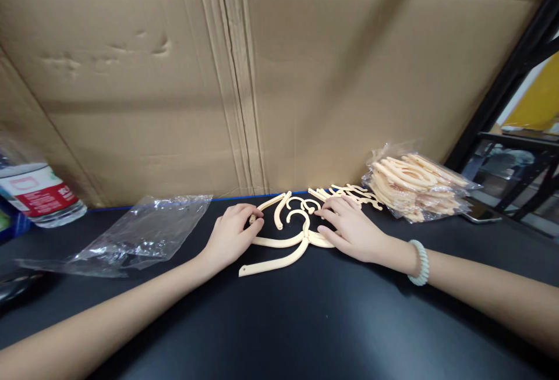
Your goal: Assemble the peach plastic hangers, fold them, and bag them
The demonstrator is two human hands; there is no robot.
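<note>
A cream plastic folding hanger (301,239) lies on the black table between my hands, its hook curling away from me. One arm reaches toward the near left; others run under or beside each hand. My left hand (233,231) has curled fingers around the end of a loose hanger arm (271,201), and its thumb is close to the hanger's left arm. Over the hanger's right arm rests my right hand (353,230), palm down with fingers apart and bent; its fingertips are near loose pieces. What lies beneath this palm is hidden.
Loose hanger hooks and arms (362,196) lie behind my right hand. A clear bag of hanger parts (414,185) sits at the right, partly over a phone (480,214). An open plastic bag (148,234) and a labelled bottle (41,194) are left. A cardboard wall (305,77) stands behind.
</note>
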